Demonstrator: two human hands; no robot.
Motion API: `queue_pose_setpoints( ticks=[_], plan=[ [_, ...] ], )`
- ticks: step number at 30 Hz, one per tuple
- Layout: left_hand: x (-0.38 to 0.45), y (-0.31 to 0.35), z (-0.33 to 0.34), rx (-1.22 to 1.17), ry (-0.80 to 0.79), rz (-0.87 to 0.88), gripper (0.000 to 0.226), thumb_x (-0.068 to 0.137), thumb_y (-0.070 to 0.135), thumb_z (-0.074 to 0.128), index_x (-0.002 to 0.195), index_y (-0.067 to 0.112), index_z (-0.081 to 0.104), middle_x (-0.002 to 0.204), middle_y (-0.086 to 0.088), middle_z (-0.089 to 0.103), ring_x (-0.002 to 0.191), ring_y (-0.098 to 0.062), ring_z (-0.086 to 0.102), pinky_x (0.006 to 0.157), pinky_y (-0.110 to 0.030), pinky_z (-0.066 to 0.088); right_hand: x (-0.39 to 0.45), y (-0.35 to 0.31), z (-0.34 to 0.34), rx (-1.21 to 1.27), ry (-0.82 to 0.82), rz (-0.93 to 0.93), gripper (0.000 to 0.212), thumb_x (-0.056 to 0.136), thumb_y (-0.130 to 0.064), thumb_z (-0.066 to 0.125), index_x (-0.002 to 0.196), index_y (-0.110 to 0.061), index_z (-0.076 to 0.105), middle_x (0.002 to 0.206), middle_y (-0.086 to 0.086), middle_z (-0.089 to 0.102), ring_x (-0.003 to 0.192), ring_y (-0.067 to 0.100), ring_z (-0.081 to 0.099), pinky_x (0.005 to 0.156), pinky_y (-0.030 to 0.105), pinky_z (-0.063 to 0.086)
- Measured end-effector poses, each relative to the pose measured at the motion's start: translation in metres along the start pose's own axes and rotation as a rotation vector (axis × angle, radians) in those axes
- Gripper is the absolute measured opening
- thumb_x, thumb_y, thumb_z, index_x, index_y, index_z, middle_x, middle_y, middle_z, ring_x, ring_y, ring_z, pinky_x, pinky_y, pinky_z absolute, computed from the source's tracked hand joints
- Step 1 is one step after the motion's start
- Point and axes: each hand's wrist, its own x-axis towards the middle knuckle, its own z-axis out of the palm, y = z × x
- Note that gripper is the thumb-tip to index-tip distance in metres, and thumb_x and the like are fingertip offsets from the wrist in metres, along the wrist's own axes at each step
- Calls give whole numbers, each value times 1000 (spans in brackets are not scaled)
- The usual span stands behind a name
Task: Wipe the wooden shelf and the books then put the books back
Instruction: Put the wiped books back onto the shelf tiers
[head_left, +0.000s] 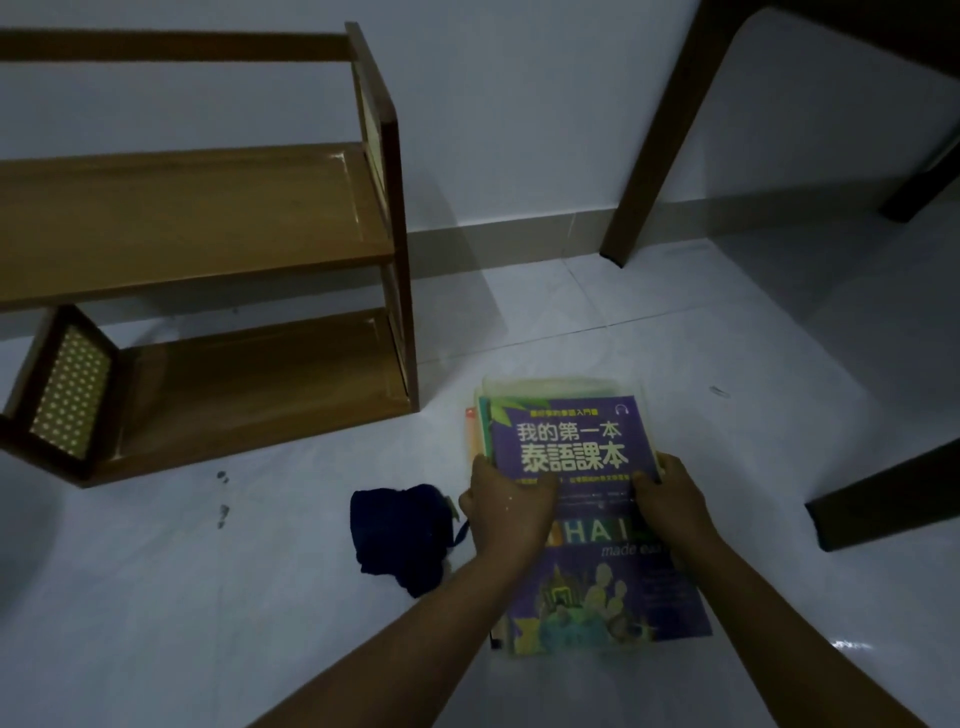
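Note:
A low wooden shelf with two bare boards stands on the white floor at the left, against the wall. To its right lies a stack of books, a purple one with white Chinese lettering on top. My left hand grips the stack's near left edge and my right hand grips its near right edge. Another purple book, printed "THAI made easy", lies flat on the floor beneath my wrists. A crumpled dark blue cloth lies on the floor just left of my left hand.
A dark wooden table leg stands at the back right near the wall. Another dark furniture leg rests on the floor at the right. A few dark smudges mark the floor in front of the shelf.

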Motion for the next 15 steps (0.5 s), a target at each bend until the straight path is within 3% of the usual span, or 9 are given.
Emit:
queue_pose_setpoints(
  ticks=[3, 7, 13, 15],
  plan=[
    [14, -5, -4, -152, -12, -89, 55, 44, 57, 66, 88, 32, 44, 104, -6, 63, 100, -32, 62, 83, -51, 55, 0, 2, 2, 32, 17, -3, 33, 95, -18, 48, 128, -13, 46, 115, 13, 60, 95, 30, 59, 82, 42, 51],
    [34, -10, -13, -267, -138, -190, 73, 42, 44, 80, 105, 14, 59, 102, -13, 70, 86, -32, 71, 73, -50, 60, -1, 5, 3, 45, 44, -21, 32, 95, -17, 48, 127, -13, 46, 110, 11, 60, 92, 29, 58, 81, 41, 50],
    [11, 13, -18, -251, -310, -39, 69, 65, 10, 83, 113, 15, 35, 109, -13, 63, 98, -32, 67, 79, -54, 58, -6, 6, -12, 126, -21, -86, 28, 94, -17, 55, 122, -14, 50, 116, 11, 61, 97, 28, 61, 84, 44, 51],
    [5, 16, -22, -272, -379, 4, 62, 71, 7, 81, 113, 18, 37, 113, -13, 63, 100, -30, 67, 82, -53, 57, -12, 7, -25, 295, -113, -101, 32, 87, -24, 66, 116, -16, 54, 116, 12, 65, 94, 28, 66, 83, 48, 54]
  ],
)
